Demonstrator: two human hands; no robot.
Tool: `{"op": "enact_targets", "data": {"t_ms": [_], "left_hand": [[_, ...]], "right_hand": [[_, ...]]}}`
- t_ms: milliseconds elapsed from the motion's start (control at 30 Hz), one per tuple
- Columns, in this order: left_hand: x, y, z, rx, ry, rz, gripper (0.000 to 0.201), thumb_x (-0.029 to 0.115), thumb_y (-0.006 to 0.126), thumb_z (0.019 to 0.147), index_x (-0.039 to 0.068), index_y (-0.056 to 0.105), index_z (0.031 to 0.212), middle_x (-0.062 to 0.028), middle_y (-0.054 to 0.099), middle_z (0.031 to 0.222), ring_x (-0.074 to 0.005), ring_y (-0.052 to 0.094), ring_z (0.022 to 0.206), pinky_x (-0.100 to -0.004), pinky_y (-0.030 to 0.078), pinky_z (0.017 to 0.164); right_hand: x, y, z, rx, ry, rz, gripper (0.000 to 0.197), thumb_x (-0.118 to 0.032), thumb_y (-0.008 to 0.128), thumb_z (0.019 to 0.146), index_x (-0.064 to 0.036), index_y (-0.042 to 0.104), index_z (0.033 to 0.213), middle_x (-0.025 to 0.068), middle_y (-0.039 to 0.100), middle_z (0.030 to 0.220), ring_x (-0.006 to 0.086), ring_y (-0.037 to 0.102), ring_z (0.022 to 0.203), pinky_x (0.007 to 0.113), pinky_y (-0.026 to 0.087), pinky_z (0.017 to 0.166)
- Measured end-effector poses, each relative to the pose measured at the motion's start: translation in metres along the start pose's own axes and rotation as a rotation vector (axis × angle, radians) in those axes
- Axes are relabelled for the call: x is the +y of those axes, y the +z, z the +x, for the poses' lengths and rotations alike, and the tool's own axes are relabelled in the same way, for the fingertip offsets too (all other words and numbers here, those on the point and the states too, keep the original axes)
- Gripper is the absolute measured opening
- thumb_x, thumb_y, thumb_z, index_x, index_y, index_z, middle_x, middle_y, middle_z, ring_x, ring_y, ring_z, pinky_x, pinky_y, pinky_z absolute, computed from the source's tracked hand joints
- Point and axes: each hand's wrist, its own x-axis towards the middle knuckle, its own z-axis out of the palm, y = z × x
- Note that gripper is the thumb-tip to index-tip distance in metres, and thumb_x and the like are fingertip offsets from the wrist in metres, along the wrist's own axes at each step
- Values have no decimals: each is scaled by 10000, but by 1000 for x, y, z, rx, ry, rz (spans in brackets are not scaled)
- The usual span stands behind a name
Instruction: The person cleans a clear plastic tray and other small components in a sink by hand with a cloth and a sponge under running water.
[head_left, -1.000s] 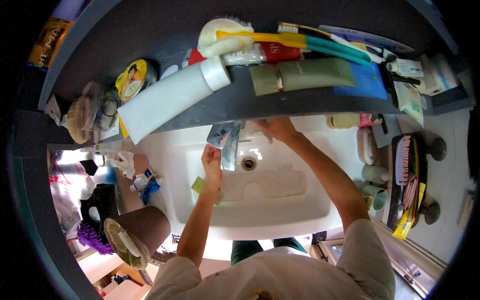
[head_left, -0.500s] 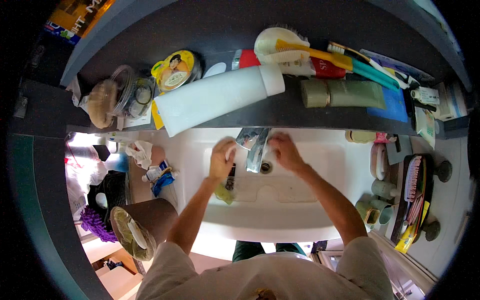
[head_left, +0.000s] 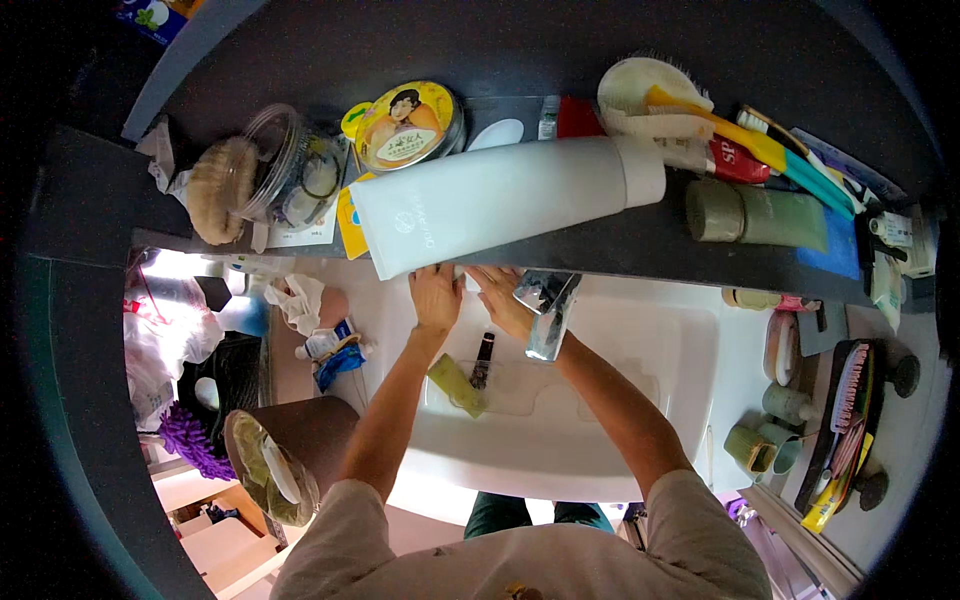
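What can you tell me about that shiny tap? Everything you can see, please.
The tap looks like polished silvery metal with bright and dark reflections. A broader upper piece meets a narrower bar that points toward the person over the white basin. Its top shows just below the dark shelf's front edge. The person's right hand shows just left of it, the wrist passing below; whether they touch, I cannot tell.

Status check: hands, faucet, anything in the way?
Left hand and right hand close together at back of white basin, grip unclear. Chrome faucet overlaps right wrist in view. Dark shelf and white squeeze tube limit view.
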Motion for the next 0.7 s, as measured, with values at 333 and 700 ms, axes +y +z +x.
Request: {"op": "enact_targets", "data": {"t_ms": [333, 700], "left_hand": [[-50, 0, 16, 135, -52, -84, 238, 185, 549, 690, 52, 596, 882, -146, 582, 864, -352, 523, 820, -421, 381, 785], [-113, 54, 7, -23, -30, 358, 368, 277, 521, 707, 78, 552, 1015, -148, 542, 1030, -345, 494, 927, -459, 342, 846]], "right_hand": [[54, -90, -91, -54, 80, -208, 352, -2, 508, 703, -65, 509, 1049, 106, 519, 1055, 285, 432, 1041, 407, 307, 915], [147, -133, -126, 22, 124, -693, 348, -245, 522, 745, -11, 532, 1003, 179, 550, 954, 342, 509, 898, 433, 370, 835]]}}
